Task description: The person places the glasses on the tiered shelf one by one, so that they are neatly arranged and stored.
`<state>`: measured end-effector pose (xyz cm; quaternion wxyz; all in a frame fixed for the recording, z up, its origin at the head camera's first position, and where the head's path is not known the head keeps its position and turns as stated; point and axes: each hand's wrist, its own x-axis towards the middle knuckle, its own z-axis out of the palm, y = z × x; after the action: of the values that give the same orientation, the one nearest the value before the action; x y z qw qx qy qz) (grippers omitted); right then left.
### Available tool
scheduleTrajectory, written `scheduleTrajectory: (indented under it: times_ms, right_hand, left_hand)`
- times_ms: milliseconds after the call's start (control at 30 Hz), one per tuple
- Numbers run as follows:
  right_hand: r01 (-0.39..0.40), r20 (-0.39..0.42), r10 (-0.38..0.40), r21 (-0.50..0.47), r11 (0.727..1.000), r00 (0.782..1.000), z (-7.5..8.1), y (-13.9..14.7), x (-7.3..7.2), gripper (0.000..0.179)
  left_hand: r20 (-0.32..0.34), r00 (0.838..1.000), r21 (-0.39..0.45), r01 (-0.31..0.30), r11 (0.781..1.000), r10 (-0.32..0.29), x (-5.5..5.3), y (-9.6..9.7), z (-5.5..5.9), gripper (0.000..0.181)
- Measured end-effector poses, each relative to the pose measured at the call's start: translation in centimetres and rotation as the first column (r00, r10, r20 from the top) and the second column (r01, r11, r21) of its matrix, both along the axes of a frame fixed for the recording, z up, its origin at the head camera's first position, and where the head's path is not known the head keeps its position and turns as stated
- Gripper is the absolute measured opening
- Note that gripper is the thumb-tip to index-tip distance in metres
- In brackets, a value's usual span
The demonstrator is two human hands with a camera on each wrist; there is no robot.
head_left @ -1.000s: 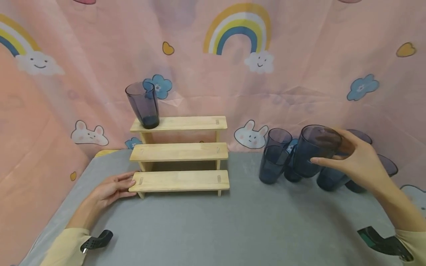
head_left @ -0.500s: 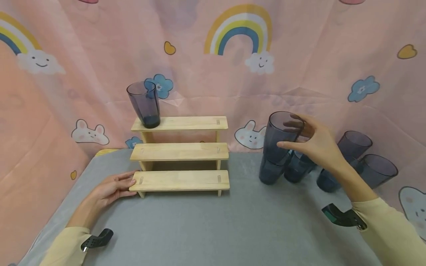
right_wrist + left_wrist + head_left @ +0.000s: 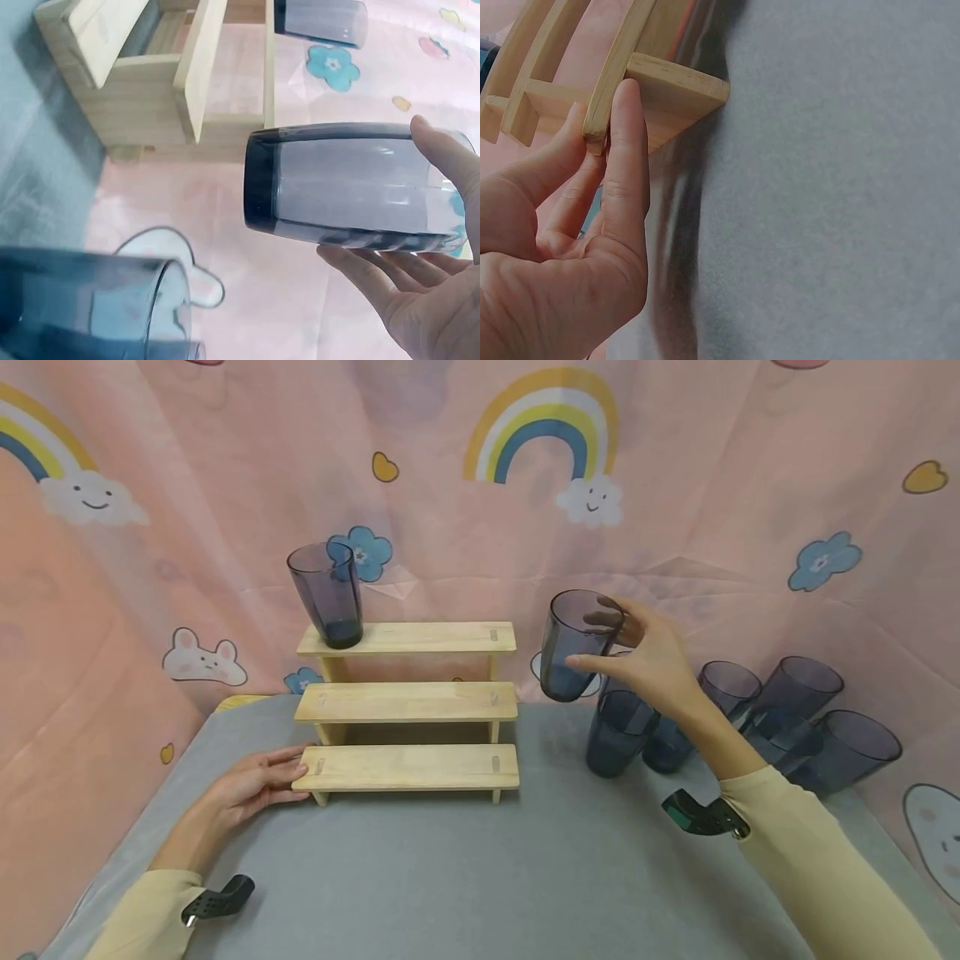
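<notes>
In the right hand [image 3: 647, 662], a cup [image 3: 570, 639] of smooth, glossy, see-through material is held; whether glass or plastic cannot be told. By the left hand [image 3: 247, 792], a rack [image 3: 405, 702] of smooth, matt wood is pinched. Beneath both hands, a matt, soft-looking cloth [image 3: 427, 877] is spread; behind them, a creased fabric curtain [image 3: 690, 510] is hung.

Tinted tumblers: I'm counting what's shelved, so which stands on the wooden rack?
The tumbler at the left end of the top tier; another is in the right hand, the rest on the grey cloth.
</notes>
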<state>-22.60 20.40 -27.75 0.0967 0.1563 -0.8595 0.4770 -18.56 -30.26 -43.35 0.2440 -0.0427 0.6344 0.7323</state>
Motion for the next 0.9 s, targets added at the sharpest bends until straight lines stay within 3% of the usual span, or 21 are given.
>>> scheduleTrajectory:
  times_ms: [433,700,900]
  right_hand:
    - [-0.031,-0.062,0.028,-0.04,0.999,0.998,0.3,-4.8,-2.4,0.083]
    - [-0.062,-0.049,0.059,-0.079,0.995,0.997,0.7,-8.0,-3.5,0.085]
    - [-0.095,-0.044,0.089,-0.148,0.984,0.995,0.9,-10.9,-5.1,0.086]
  left_hand:
    - [0.002,1.0,0.009,-0.012,1.0,0.012,0.0,0.0,0.0,0.074]
    - [0.006,1.0,0.023,-0.017,1.0,0.017,0.0,0.0,0.1,0.074]
    - [0.005,1.0,0.021,-0.021,1.0,0.021,0.1,0.1,0.3,0.073]
